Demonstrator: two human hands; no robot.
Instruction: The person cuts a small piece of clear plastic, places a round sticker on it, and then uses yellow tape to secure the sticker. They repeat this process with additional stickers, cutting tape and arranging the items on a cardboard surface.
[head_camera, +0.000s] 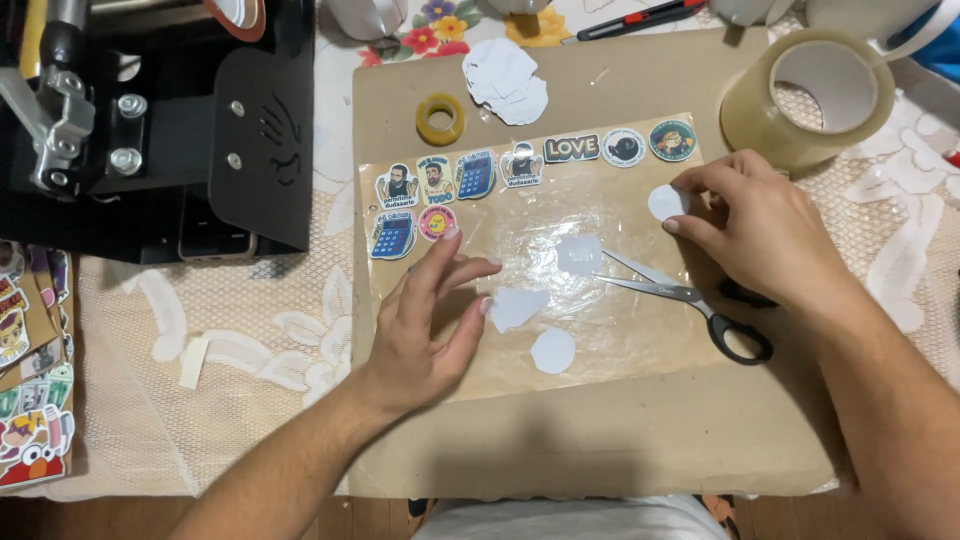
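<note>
Right hand pinches a round white cutout at the plastic sheet's far right. Left hand, released with fingers spread, hovers just left of another white cutout.

Both hands low: left spread open, right fingers pinched.

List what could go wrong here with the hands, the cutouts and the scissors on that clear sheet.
The open scissors lie right under the right hand; it could brush the blades. The left hand might nudge the loose white cutout beside its fingers out of place. The round white cutout at the right fingertips might land crooked on the clear sheet.
</note>
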